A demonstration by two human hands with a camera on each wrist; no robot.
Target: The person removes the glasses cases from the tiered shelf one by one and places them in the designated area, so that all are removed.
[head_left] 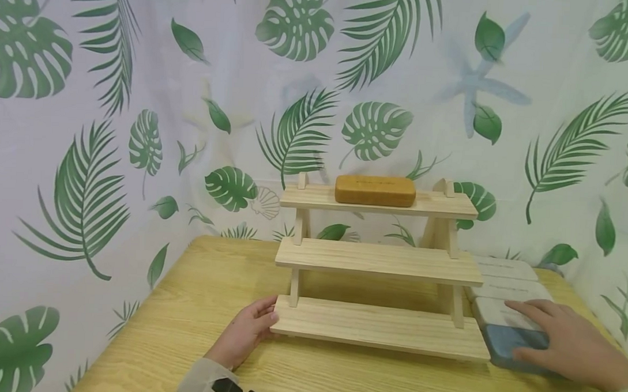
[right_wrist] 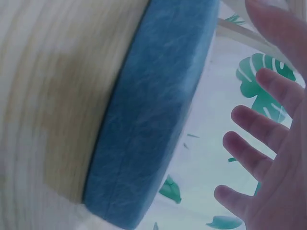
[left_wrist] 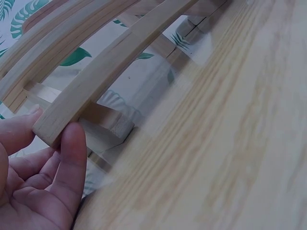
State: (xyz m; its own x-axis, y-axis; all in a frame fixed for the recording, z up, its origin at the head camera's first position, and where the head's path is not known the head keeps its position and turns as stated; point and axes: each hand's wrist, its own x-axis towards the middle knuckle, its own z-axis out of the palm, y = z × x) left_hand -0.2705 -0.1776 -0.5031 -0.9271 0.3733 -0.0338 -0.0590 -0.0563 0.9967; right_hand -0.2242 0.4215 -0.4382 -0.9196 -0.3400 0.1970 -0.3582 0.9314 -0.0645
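A three-tier wooden display stand (head_left: 377, 324) stands on the table. My left hand (head_left: 247, 332) pinches the left end of its lowest board; in the left wrist view the thumb lies above the board end (left_wrist: 62, 115) and a finger below it. On the top board lies an orange-brown oblong case (head_left: 375, 190). To the right of the stand is a blue oblong case (head_left: 503, 340). My right hand (head_left: 573, 343) hovers over the blue case with fingers spread; in the right wrist view the fingers are apart from the case (right_wrist: 148, 110).
Several pale cases (head_left: 506, 269) lie in a row behind the blue one, along the stand's right side. A leaf-patterned curtain (head_left: 381, 65) hangs behind the wooden table (head_left: 174, 329) and at both sides. The middle board (head_left: 379, 260) sits between the other two.
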